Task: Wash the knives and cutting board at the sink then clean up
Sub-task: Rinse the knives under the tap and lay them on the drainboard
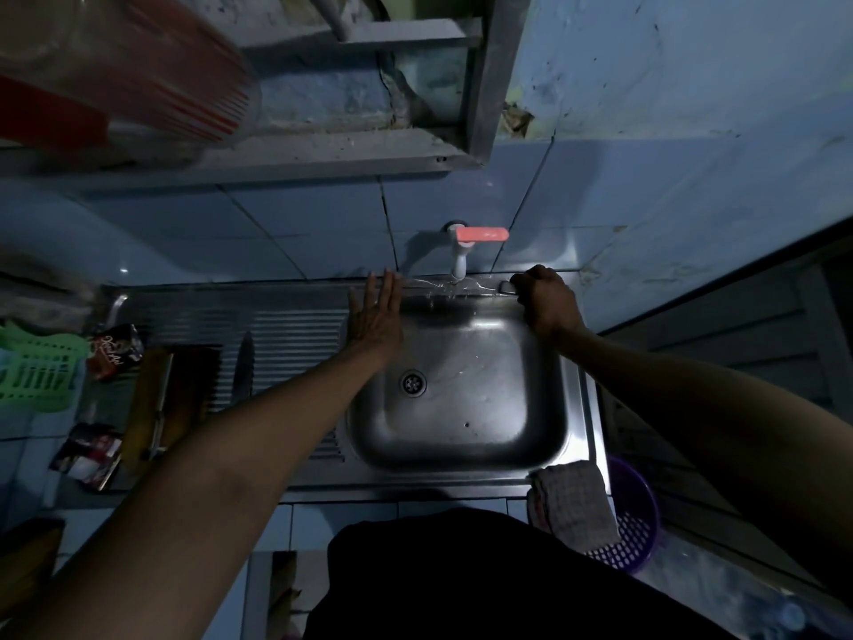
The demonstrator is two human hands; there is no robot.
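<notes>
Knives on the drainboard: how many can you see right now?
1 clearly: a dark knife lying on the ribbed drainboard, left of the sink basin. The dim clutter beside the cutting board could hide another.

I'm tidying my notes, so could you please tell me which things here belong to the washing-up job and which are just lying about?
Job: sink, tap, knife, cutting board, cloth, both hands.
Lying about: green basket, purple basket, packets.

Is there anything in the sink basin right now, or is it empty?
Empty. The sink basin shows only bare steel, its drain uncovered, with a few water drops; no knife or board inside.
</notes>
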